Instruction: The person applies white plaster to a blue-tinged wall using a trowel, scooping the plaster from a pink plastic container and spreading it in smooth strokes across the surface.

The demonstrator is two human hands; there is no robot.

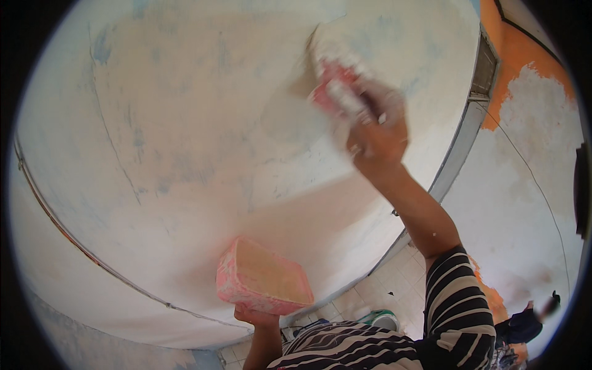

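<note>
Trowel (336, 86) presses the wall (185, 142); pink tub (262, 277) below, door frame (462, 142) alongside.

We face a broad pale wall (185, 142), off-white with faint blue patches and a thin dark crack running down its left part. At its right edge stands a grey door frame (459, 148). Past it, another wall (524, 179) shows orange paint (524, 55) at the top over white below. Along the lower edge lies a light tiled floor (394, 277). The light seems to be soft daylight.
</note>
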